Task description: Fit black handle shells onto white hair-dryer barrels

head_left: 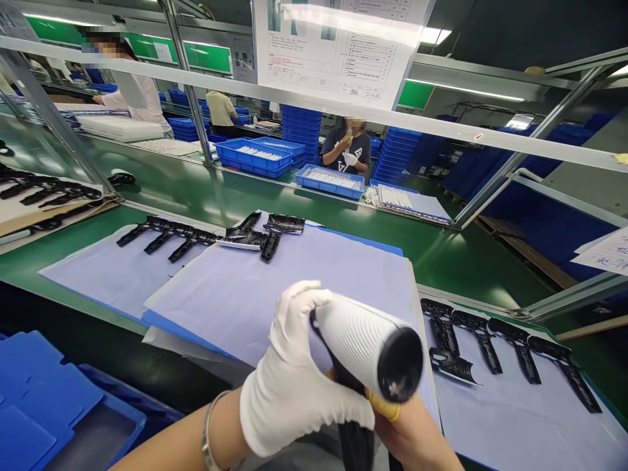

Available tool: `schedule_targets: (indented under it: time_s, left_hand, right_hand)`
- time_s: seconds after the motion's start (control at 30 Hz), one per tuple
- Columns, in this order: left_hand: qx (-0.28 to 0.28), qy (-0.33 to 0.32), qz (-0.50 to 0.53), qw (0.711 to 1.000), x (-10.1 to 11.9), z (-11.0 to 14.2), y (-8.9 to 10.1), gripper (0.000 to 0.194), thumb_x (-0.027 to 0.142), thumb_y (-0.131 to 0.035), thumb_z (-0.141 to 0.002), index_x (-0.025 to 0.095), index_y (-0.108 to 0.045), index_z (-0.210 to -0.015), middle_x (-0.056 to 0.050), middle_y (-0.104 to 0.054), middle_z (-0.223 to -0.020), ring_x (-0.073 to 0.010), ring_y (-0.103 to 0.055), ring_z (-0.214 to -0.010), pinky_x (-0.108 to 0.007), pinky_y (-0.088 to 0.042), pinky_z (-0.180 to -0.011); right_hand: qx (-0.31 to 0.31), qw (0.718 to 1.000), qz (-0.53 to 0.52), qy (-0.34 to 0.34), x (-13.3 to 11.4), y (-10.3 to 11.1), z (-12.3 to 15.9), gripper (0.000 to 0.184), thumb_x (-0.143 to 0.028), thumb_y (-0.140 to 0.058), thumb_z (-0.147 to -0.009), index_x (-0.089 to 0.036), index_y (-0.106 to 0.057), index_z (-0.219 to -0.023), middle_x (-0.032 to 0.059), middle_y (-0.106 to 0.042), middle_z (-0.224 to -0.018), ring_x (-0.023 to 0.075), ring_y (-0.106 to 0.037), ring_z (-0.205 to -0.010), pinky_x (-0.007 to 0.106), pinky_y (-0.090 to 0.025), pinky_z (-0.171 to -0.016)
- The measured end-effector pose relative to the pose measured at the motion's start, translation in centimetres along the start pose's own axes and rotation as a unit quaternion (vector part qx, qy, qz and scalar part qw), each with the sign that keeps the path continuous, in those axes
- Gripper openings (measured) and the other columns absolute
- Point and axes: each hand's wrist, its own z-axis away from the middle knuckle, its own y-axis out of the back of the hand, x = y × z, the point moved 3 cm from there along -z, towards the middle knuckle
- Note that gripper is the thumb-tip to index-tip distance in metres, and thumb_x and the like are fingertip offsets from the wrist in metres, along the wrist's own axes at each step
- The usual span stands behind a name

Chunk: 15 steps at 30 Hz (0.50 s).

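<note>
My left hand, in a white glove with a bracelet at the wrist, wraps round a hair dryer housing. The housing has a white ribbed barrel, a round black end turned towards me and a black handle pointing down. My right hand is behind and below the barrel, gripping near the handle. Yellow covering shows on it, but most of its fingers are hidden. Black half-shells lie at the far edge of the pale sheet in front. To the right, several black half-shells stand in a row.
A white-covered board lies on the green bench. More black shells rest at the left. Blue bins are below on the left. A metal frame spans the bench. Beyond are blue trays and several people.
</note>
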Motion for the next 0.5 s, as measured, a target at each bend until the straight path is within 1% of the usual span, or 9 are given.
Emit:
schedule_targets:
  time_s: [0.07, 0.1, 0.17, 0.23, 0.27, 0.33, 0.4, 0.47, 0.5]
  left_hand:
    - [-0.083, 0.012, 0.018, 0.996, 0.6, -0.5, 0.6, 0.110, 0.025, -0.098, -0.031, 0.028, -0.049, -0.129, -0.012, -0.049, -0.137, -0.0389, -0.053, -0.122, -0.052, -0.050, -0.100]
    - [-0.133, 0.033, 0.045, 0.989, 0.9, -0.8, 0.8, 0.105, 0.027, -0.098, -0.036, 0.028, -0.051, -0.129, -0.010, -0.056, -0.130, -0.0367, -0.058, -0.115, -0.049, -0.053, -0.095]
    - [-0.233, 0.087, 0.115, 0.962, 1.3, -1.3, 1.1, 0.083, 0.030, -0.095, -0.049, 0.027, -0.057, -0.123, -0.005, -0.066, -0.106, -0.0285, -0.065, -0.093, -0.040, -0.056, -0.079]
    - [-0.285, 0.131, 0.179, 0.933, 1.4, -1.6, 1.2, 0.059, 0.031, -0.088, -0.064, 0.025, -0.061, -0.116, 0.000, -0.067, -0.092, -0.0205, -0.062, -0.079, -0.032, -0.053, -0.070]
    - [-0.286, 0.142, 0.207, 0.925, 1.2, -1.7, 1.2, 0.049, 0.032, -0.084, -0.070, 0.024, -0.062, -0.113, 0.001, -0.066, -0.090, -0.0178, -0.060, -0.077, -0.029, -0.051, -0.069]
    - [-0.246, 0.170, 0.288, 0.910, 0.4, -1.6, 0.9, 0.038, 0.034, -0.080, -0.076, 0.020, -0.065, -0.108, 0.001, -0.064, -0.087, -0.0140, -0.056, -0.076, -0.025, -0.046, -0.069]
    - [-0.211, 0.231, 0.402, 0.861, -1.0, -1.0, 0.0, 0.034, 0.039, -0.080, -0.075, 0.016, -0.067, -0.097, 0.001, -0.062, -0.079, -0.0119, -0.053, -0.070, -0.023, -0.043, -0.064]
    - [-0.203, 0.296, 0.483, 0.799, -2.5, -0.1, -1.2, 0.037, 0.050, -0.073, -0.078, 0.014, -0.067, -0.082, -0.001, -0.061, -0.072, -0.0122, -0.053, -0.063, -0.024, -0.043, -0.060]
    - [-0.206, 0.319, 0.500, 0.779, -3.1, 0.4, -1.7, 0.044, 0.057, -0.068, -0.079, 0.013, -0.066, -0.076, -0.002, -0.061, -0.068, -0.0130, -0.054, -0.060, -0.025, -0.044, -0.059]
  right_hand:
    - [-0.078, 0.989, -0.100, -0.080, 0.4, -1.0, -0.2, 0.059, -0.060, -0.078, -0.076, -0.014, -0.067, -0.110, 0.0148, -0.073, -0.092, 0.0288, -0.073, -0.082, 0.033, -0.059, -0.064]
    - [-0.108, 0.978, -0.145, -0.108, 0.6, -1.3, -0.2, 0.060, -0.059, -0.078, -0.077, -0.011, -0.066, -0.111, 0.0153, -0.073, -0.088, 0.0265, -0.074, -0.074, 0.027, -0.056, -0.054]
    - [-0.139, 0.960, -0.203, -0.133, 0.9, -1.4, -0.1, 0.057, -0.055, -0.077, -0.078, -0.009, -0.064, -0.109, 0.0137, -0.073, -0.079, 0.0191, -0.071, -0.056, 0.016, -0.046, -0.040]
    - [-0.134, 0.954, -0.217, -0.155, 1.1, -1.1, 0.1, 0.052, -0.052, -0.076, -0.080, -0.009, -0.064, -0.105, 0.0101, -0.071, -0.069, 0.0136, -0.066, -0.044, 0.012, -0.043, -0.036]
    - [-0.125, 0.955, -0.209, -0.167, 1.0, -1.1, 0.3, 0.052, -0.055, -0.075, -0.080, -0.010, -0.064, -0.103, 0.0080, -0.069, -0.064, 0.0125, -0.063, -0.041, 0.013, -0.044, -0.037]
    - [-0.083, 0.969, -0.165, -0.165, 0.5, -1.3, 0.6, 0.052, -0.059, -0.074, -0.081, -0.010, -0.066, -0.095, 0.0045, -0.067, -0.060, 0.0107, -0.062, -0.043, 0.015, -0.049, -0.044]
    - [-0.053, 0.981, -0.121, -0.139, -0.7, -2.1, 1.0, 0.047, -0.057, -0.076, -0.083, -0.011, -0.067, -0.088, 0.0027, -0.067, -0.064, 0.0087, -0.063, -0.051, 0.015, -0.052, -0.054]
    - [-0.068, 0.981, -0.125, -0.132, -1.8, -3.4, 1.4, 0.044, -0.055, -0.077, -0.083, -0.012, -0.069, -0.086, 0.0021, -0.069, -0.071, 0.0081, -0.066, -0.062, 0.015, -0.050, -0.065]
    - [-0.087, 0.976, -0.140, -0.143, -2.2, -4.1, 1.6, 0.043, -0.054, -0.078, -0.083, -0.012, -0.069, -0.089, 0.0024, -0.070, -0.075, 0.0084, -0.067, -0.067, 0.015, -0.049, -0.068]
